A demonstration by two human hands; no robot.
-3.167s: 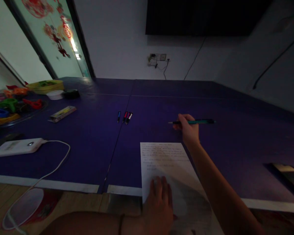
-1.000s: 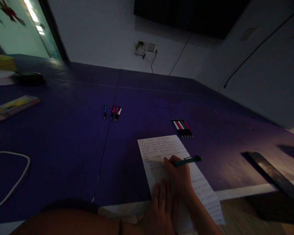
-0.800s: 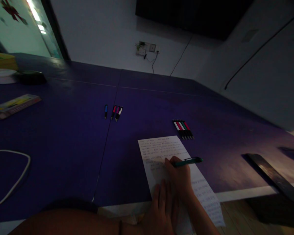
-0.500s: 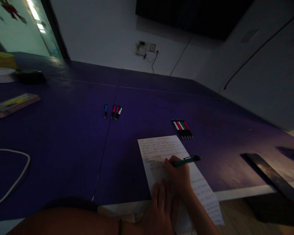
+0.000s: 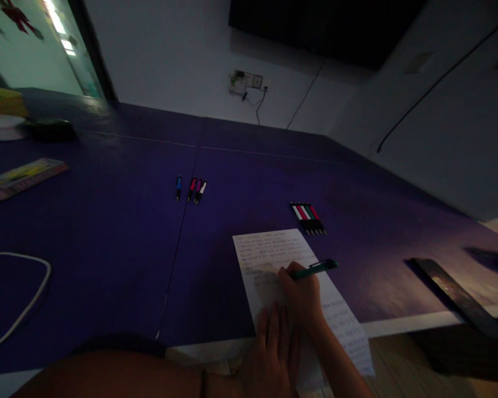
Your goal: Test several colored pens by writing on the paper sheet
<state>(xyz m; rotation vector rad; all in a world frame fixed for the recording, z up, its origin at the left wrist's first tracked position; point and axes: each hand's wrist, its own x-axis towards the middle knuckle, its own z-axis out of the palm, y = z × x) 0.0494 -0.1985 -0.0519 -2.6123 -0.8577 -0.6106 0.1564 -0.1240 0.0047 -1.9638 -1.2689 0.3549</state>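
Observation:
My right hand (image 5: 302, 293) is closed around a green pen (image 5: 315, 269), its tip side down at the paper and its clip end pointing right. Under both hands lies a sheet of paper (image 5: 249, 260) with lines of handwriting, reaching over the table's front edge. My left hand (image 5: 271, 348) rests flat on the lower part of the sheet, fingers stretched out and holding nothing. Beyond the sheet, a row of several pens (image 5: 309, 219) lies side by side. Farther left are a blue pen (image 5: 179, 188) and a small group of three pens (image 5: 197, 190).
The purple table (image 5: 120, 232) has a white cable (image 5: 41, 287) at left. A flat box (image 5: 25, 178), a white container (image 5: 2, 127) and a dark object (image 5: 52, 130) stand at far left. A phone-like dark slab (image 5: 456, 296) lies at the right edge. Sockets (image 5: 249, 82) are on the wall.
The view has shifted very slightly. My right hand and the green pen have barely moved, with the pen's clip end a little higher and farther left. My left hand stays put.

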